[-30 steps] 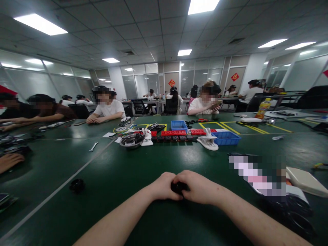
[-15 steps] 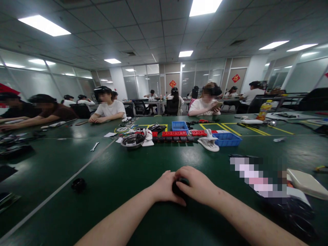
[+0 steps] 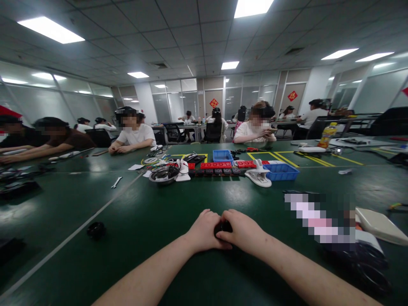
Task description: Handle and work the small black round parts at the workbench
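Both my hands are closed round a small black round object (image 3: 223, 228) low over the green table (image 3: 153, 263), in front of me. My left hand (image 3: 205, 231) wraps it from the left, its thumb below. From the right, my right hand (image 3: 242, 227) grips it with curled fingers and thumb. Most of the object is hidden by the fingers, so its kind cannot be made out. Off to the left, a black ring-shaped part (image 3: 96, 230) rests on the table, apart from my hands.
Ahead lie red power strips (image 3: 216, 165), a metal bowl of cables (image 3: 163, 175), a white clip base (image 3: 259, 175) and blue bins (image 3: 281, 171). A wrench (image 3: 117, 182) is on the left. Black cables (image 3: 371, 272) and a beige box (image 3: 381, 225) sit right. Co-workers sit across the table.
My right hand's fingers have shifted slightly on the black object, drawing closer round it. The whole view has moved a little; the object stays between both hands.
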Action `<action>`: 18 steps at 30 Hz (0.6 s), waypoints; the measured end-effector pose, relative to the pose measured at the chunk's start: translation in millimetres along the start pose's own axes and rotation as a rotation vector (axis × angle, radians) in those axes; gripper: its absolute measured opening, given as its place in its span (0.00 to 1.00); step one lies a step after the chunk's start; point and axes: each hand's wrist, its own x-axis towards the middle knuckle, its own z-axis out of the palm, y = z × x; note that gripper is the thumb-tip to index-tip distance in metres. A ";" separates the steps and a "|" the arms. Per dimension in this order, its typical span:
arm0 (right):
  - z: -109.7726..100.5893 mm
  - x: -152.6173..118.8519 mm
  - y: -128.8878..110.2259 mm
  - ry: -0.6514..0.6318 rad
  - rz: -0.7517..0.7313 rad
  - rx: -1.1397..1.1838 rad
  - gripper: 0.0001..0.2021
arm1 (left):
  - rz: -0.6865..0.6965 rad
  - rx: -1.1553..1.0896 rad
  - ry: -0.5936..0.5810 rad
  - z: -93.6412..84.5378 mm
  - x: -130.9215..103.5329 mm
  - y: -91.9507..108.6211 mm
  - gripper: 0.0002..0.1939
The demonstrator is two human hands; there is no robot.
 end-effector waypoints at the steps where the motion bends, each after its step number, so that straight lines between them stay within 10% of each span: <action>1: -0.9 0.1 0.3 -0.006 -0.013 0.005 0.12 | 0.001 -0.004 0.002 -0.7 0.0 0.4 0.26; 18: -15.2 -6.8 4.4 -0.167 -0.488 0.154 0.19 | 0.118 -0.161 -0.110 1.1 1.0 -12.9 0.13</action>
